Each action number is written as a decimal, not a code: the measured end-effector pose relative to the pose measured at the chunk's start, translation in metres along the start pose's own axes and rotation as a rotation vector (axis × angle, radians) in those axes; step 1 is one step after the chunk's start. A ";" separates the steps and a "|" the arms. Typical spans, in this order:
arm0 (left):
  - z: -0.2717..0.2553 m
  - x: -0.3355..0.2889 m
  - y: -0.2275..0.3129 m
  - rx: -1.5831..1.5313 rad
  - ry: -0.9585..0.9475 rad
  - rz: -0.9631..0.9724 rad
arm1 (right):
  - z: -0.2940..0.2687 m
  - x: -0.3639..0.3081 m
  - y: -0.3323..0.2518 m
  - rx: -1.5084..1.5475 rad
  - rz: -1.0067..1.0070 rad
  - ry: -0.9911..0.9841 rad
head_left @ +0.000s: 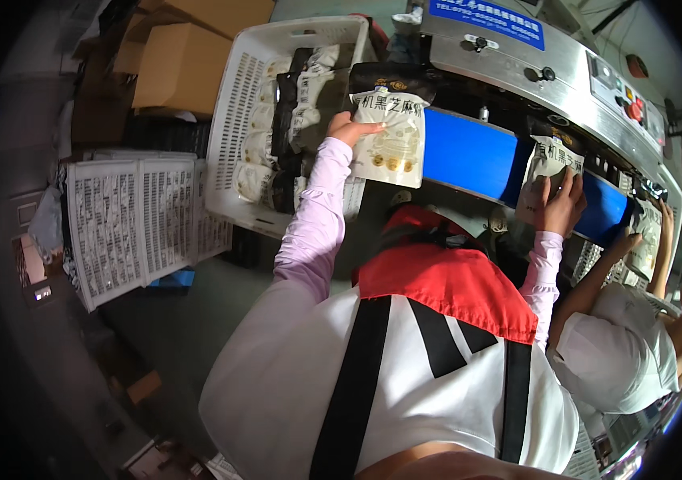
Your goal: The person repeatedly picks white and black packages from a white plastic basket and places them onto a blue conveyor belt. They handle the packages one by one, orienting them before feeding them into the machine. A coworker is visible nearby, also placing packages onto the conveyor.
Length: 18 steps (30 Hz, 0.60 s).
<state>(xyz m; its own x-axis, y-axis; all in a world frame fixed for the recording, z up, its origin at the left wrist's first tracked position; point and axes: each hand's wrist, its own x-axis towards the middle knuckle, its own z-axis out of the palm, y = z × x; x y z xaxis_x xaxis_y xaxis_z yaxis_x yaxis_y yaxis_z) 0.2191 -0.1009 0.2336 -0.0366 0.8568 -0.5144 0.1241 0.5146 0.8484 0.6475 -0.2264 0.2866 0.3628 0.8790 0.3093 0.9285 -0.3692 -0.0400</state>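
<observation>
My left hand [349, 128] grips the left edge of a white and black pouch [393, 132] and holds it up in front of the blue conveyor belt [469, 156]. My right hand [563, 204] lies flat with spread fingers on a second pouch [551, 164] of the same kind, pressing it on the belt under the steel machine housing [517, 68]. Both my arms wear pale pink sleeves. My white apron with red collar and black straps fills the lower middle of the view.
A white plastic crate [233, 120] with several pouches stands at my left beside the belt. Flat white crates [129, 224] lean further left, cardboard boxes [181, 68] behind them. At my right, another person in a white cap [609, 360] reaches both hands to the belt.
</observation>
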 end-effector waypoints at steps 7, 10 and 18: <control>-0.002 -0.064 -0.020 -0.478 0.299 0.299 | -0.012 -0.004 -0.030 0.046 -0.047 -0.032; -0.047 -0.082 -0.025 -0.560 0.450 0.399 | -0.008 -0.006 -0.034 0.049 -0.113 -0.018; -0.134 -0.079 -0.068 -0.319 0.763 0.396 | -0.019 -0.013 -0.061 0.080 -0.193 -0.054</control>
<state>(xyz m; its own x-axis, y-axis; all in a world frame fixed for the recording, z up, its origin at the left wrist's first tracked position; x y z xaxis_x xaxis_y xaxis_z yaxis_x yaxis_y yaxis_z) 0.0805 -0.1994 0.2330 -0.7089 0.7033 -0.0522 -0.0081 0.0660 0.9978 0.5842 -0.2210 0.3035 0.1790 0.9469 0.2673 0.9838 -0.1689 -0.0603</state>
